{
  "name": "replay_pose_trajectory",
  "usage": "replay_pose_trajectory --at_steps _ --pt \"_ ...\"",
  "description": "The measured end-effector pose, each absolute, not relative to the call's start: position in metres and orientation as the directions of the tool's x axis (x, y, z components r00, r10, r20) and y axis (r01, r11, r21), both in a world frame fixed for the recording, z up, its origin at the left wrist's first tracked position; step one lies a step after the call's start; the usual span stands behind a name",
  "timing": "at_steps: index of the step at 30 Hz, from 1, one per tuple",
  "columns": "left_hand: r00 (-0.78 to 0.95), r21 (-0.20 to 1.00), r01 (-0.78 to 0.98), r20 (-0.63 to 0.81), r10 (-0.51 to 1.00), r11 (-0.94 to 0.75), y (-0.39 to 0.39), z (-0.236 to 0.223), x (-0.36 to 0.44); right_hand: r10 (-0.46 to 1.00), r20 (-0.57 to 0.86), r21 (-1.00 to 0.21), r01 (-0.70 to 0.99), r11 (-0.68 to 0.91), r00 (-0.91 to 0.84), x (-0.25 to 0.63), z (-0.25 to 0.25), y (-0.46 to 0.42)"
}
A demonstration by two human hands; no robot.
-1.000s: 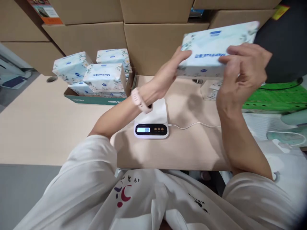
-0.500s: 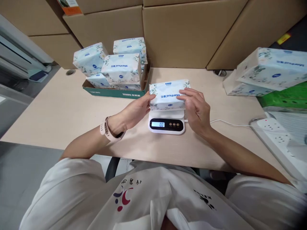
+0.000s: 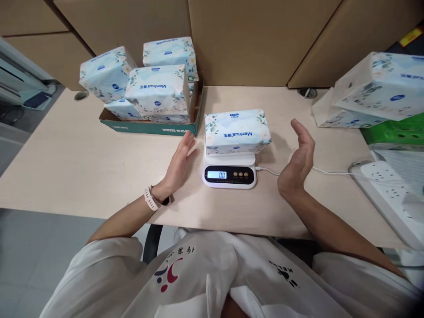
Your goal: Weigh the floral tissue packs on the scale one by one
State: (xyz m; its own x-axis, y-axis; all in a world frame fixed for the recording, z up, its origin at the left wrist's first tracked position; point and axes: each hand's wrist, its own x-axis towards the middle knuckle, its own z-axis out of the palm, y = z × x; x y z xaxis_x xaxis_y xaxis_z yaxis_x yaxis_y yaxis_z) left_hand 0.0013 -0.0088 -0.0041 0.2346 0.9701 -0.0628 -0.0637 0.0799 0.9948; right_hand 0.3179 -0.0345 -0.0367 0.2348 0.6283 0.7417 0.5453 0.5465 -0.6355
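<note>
A floral pack of tissues (image 3: 237, 131) rests on a white digital scale (image 3: 229, 183), whose lit display reads 0.0. To the left of the scale, my left hand (image 3: 179, 166) is off the pack, its fingers stretched out and holding nothing. On the other side my right hand (image 3: 298, 159) stands apart from the pack, fingers extended and empty. A pale watch strap (image 3: 151, 198) circles my left wrist. The scale's white cable (image 3: 270, 170) runs right, passing behind my right hand.
A green carton (image 3: 142, 128) at the back left holds several tissue packs (image 3: 157, 90). More tissue packs (image 3: 380, 86) are stacked at the right, beside a green package (image 3: 391, 136) and a white power strip (image 3: 391, 190). Large cardboard boxes (image 3: 241, 44) line the back edge.
Both hands have let go of the tissue pack and moved apart, the left one leftward and the right one rightward. The pack stays on the scale. The view has shifted slightly.
</note>
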Motion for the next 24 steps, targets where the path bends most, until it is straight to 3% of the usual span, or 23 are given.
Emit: replay_pose_trajectory --at_steps 3,8,18,24 --pt "0.264 0.961 -0.171 -0.167 0.95 0.217 -0.007 -0.011 0.001 0.627 0.741 -0.636 0.548 0.542 0.239 0.321 -0.037 -0.034" --pt "0.254 0.919 -0.264 -0.227 0.94 0.293 -0.011 -0.005 0.006 0.639 0.727 -0.653 0.54 0.531 0.251 0.321 -0.038 -0.033" --pt "0.261 0.928 -0.248 -0.213 0.942 0.278 -0.016 -0.002 0.011 0.6 0.783 -0.591 0.499 0.633 0.166 0.325 -0.042 -0.03" --pt "0.303 0.95 -0.218 -0.15 0.941 0.222 -0.017 -0.004 0.01 0.697 0.682 -0.718 0.387 0.579 0.222 0.324 -0.047 -0.028"
